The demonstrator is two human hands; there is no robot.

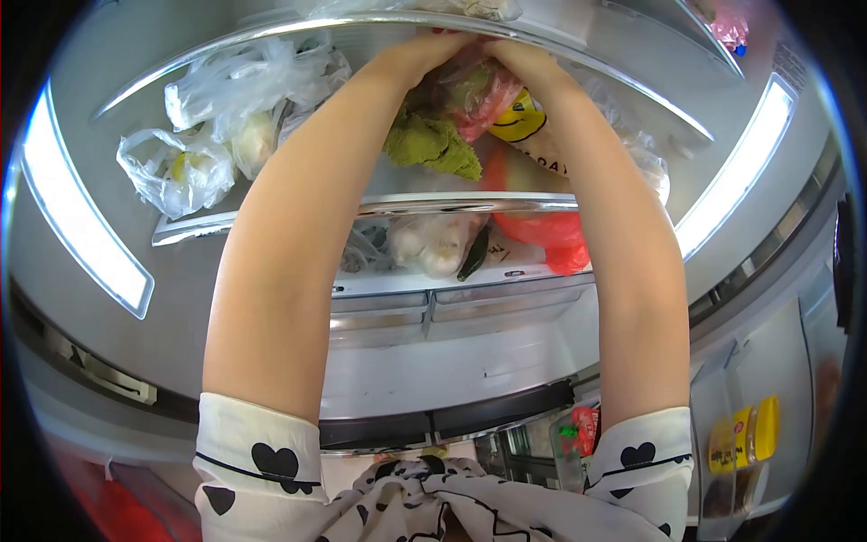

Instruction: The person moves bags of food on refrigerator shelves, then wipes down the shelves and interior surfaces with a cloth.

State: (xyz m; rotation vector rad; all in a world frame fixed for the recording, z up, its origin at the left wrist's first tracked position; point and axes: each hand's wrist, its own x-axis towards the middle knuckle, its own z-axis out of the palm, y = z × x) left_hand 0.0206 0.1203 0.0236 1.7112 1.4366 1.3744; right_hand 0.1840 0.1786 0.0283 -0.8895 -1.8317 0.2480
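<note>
Both arms reach into a fridge. My left hand (432, 51) and my right hand (522, 60) come together at the top of a translucent red plastic bag (488, 98), closed on it as far as I can see. The upper shelf's edge partly hides the fingers. Something pale green shows inside the bag. Under it hangs a crumpled green, leaf-like piece (433, 144) with a ragged edge. Close to my right wrist is a packet with a yellow smiley face (519, 117).
White plastic bags (253, 86) sit at the left of the middle shelf (452, 205). Below are a bag of round white items (436, 242) and a red bag (551, 235). The upper shelf edge (298, 30) crosses above my hands. A yellow-lidded jar (745, 438) stands in the right door.
</note>
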